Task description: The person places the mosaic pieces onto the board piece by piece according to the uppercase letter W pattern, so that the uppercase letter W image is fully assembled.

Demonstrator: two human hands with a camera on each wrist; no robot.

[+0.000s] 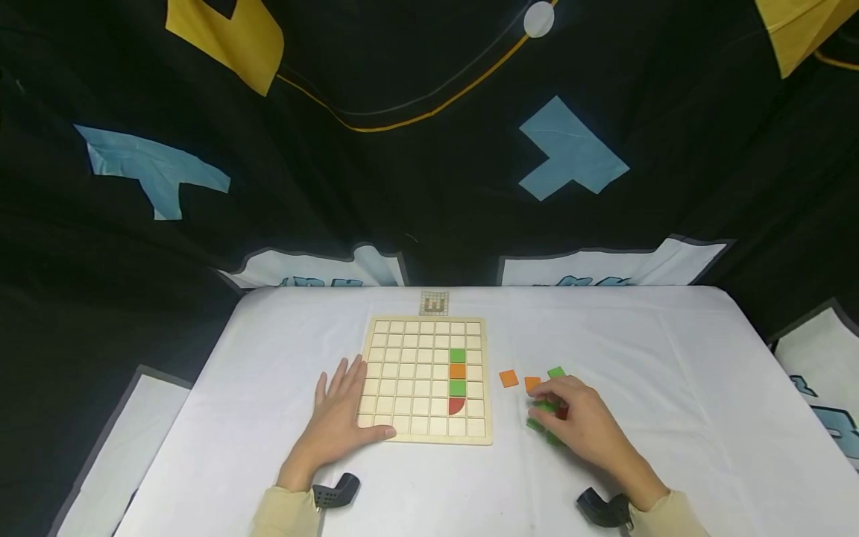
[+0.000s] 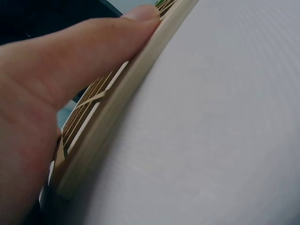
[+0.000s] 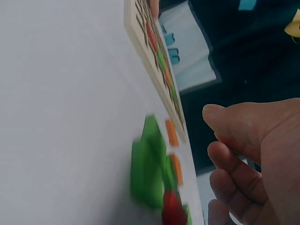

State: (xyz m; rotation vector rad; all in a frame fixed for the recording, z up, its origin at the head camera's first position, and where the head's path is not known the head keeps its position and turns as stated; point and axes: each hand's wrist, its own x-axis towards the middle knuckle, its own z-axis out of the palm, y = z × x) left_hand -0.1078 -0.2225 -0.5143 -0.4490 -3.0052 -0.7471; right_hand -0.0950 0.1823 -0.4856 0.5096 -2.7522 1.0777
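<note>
A wooden grid board [image 1: 488, 403] lies flat on the table. My left hand [image 1: 332, 421] rests along its left edge, fingers straight, the thumb on the lower rim. One column of the grid holds a green tile [image 1: 457, 356], an orange tile [image 1: 457, 371], another green tile [image 1: 457, 388] and a red tile with one rounded corner [image 1: 456, 405]. Right of the board, my right hand [image 1: 587, 419] hovers over a loose pile of green tiles [image 3: 147, 176] and a red tile [image 3: 172, 208], partly hiding them. Its fingers are loosely bent, with nothing visible between thumb and fingers.
Two loose orange tiles [image 1: 508, 379] lie between board and pile, and a green tile [image 1: 555, 371] lies beyond the right hand. A small card with a grid pattern [image 1: 434, 303] sits behind the board. White cloth [image 1: 671, 388] covers the table; a dark curtain [image 1: 429, 194] hangs behind.
</note>
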